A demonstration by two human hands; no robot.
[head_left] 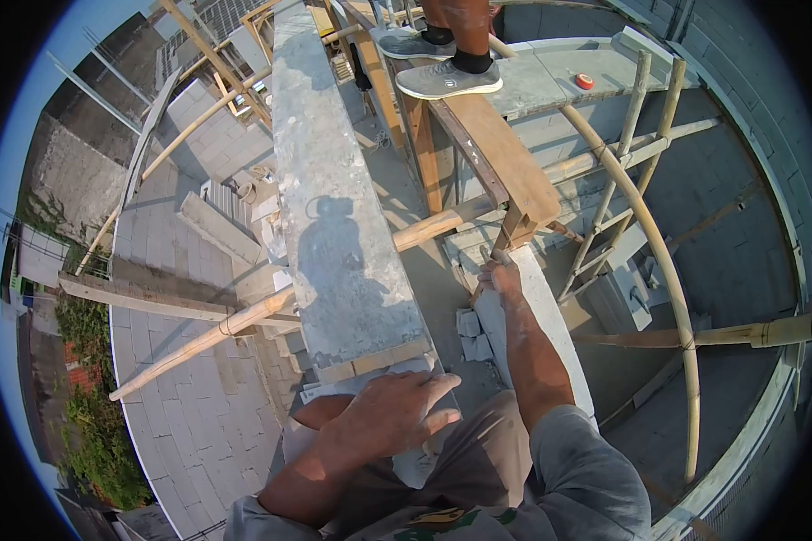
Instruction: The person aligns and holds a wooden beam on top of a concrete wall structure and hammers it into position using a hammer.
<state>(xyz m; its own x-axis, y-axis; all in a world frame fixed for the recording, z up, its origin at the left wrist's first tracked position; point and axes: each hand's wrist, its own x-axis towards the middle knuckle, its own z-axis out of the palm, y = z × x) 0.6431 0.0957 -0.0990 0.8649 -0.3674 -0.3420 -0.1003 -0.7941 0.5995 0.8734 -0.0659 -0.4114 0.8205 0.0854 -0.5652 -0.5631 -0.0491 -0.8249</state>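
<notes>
Two bare hands: set apart, which seems to suit balance at a height; clock places are read from mid-view
Left hand: 6 o'clock, just beside the concrete beam's near end, thumb and forefinger spread wide with nothing seen between them, perhaps hanging loose
Right hand: 3 o'clock, arm stretched out to the wooden beam's near end, likely for steadiness; whether the fingers grip or just touch, I cannot tell
Concrete beam: runs from 11 o'clock down toward 6, a person's shadow across it
Bamboo pole: 8 to 9 o'clock, passing across under the concrete beam, apparently as scaffold support
Wooden beam: 1 to 2 o'clock, its near end by the bamboo, probably laid as a foothold
Co-worker's shoes: 12 o'clock, standing on the wooden beam
Red round object: 1 to 2 o'clock, lying on a ledge, perhaps kept within reach
</notes>
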